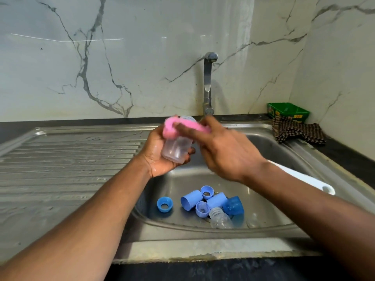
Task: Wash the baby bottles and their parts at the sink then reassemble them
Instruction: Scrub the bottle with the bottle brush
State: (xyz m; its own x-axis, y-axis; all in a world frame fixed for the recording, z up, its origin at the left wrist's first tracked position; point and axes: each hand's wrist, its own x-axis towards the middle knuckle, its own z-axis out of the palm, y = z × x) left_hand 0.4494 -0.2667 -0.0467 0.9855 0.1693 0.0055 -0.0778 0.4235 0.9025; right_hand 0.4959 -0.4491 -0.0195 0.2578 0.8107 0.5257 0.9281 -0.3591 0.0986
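Left hand (160, 157) grips bottle (177, 147), right hand (225, 153) presses sponge (172, 126) over steel sink (203, 230), marble wall (142, 57) behind.

Two bare forearms reach in from the bottom corners — no sleeves show anywhere along them, and nothing is worn at either wrist: no watch, no bracelet, no band. The left hand (162, 155) is wet, with a sheen of water on the palm and a few drops near the wrist. The right hand (225, 153) is blurred, so its fingers read as soft streaks and finer detail cannot be made out. No rings show on the fingers that can be seen, and no gloves — both hands are uncovered.
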